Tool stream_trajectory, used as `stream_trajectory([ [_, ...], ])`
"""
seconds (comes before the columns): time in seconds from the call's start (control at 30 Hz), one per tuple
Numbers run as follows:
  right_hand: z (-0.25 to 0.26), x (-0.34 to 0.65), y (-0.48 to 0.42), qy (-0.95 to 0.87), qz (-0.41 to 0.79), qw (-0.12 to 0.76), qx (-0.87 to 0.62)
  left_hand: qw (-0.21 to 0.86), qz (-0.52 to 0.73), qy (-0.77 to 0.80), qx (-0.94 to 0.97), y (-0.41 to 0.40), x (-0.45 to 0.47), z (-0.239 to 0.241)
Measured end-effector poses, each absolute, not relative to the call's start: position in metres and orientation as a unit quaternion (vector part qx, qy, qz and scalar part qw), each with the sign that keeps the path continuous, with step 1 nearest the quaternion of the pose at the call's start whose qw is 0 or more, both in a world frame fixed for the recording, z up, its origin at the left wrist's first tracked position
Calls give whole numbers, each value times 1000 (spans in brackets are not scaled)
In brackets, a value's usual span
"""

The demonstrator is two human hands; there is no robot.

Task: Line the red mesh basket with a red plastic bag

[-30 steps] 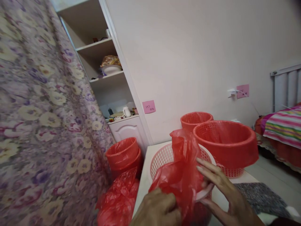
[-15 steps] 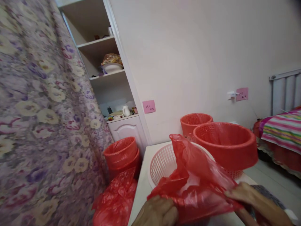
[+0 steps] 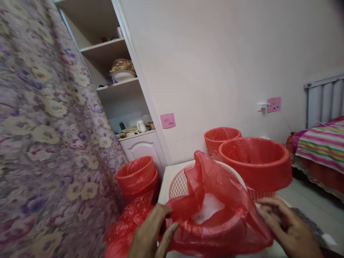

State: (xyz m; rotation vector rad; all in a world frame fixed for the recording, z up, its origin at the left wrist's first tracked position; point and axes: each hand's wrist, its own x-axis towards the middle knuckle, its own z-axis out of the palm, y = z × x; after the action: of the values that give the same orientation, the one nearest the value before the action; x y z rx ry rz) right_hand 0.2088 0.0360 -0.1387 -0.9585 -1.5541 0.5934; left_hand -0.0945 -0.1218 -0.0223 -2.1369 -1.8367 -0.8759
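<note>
Since a moment ago, you spread the red bag (image 3: 215, 211) open over the white basket (image 3: 179, 183); your left hand (image 3: 150, 236) and right hand (image 3: 287, 229) each grip its edge.

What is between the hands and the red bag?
Nothing visible. The left hand pinches the near edge of the red bag, and the right hand holds its right edge. The opened bag is draped over the white basket, with nothing showing between them.
</note>
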Motion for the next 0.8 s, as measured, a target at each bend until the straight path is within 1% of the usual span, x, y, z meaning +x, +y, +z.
stream_trajectory([
  [0.07, -129, 205, 45, -630, 236, 580, -460, 165, -335, -629, -681, -114, -92, -17],
  [0.13, -114, 200, 51, -648, 237, 552, -469, 188, -330, -651, -657, -103, -86, -10],
  [0.2, -100, 193, 53, -689, 244, 518, -444, 157, -297, -679, -653, -91, -80, -6],
  [0.27, -91, 185, 52, -721, 233, 499, -420, 102, -251, -716, -644, -80, -75, -4],
  [0.33, -88, 179, 51, -731, 222, 502, -406, 62, -227, -736, -634, -71, -75, -6],
  [0.37, -88, 177, 51, -724, 234, 511, -400, 44, -241, -734, -634, -68, -77, -8],
  [0.43, -93, 177, 53, -673, 315, 546, -387, 3, -326, -709, -626, -63, -87, -13],
  [0.5, -100, 181, 58, -562, 450, 590, -364, -52, -463, -680, -567, -60, -103, -19],
  [0.57, -108, 186, 65, -424, 580, 617, -320, -101, -564, -663, -482, -58, -123, -25],
  [0.6, -112, 188, 69, -364, 627, 623, -293, -119, -592, -659, -448, -57, -133, -28],
  [0.67, -120, 189, 74, -287, 684, 622, -249, -143, -619, -654, -411, -54, -151, -35],
  [0.8, -136, 178, 75, -239, 728, 604, -220, -169, -650, -652, -352, -47, -171, -58],
])
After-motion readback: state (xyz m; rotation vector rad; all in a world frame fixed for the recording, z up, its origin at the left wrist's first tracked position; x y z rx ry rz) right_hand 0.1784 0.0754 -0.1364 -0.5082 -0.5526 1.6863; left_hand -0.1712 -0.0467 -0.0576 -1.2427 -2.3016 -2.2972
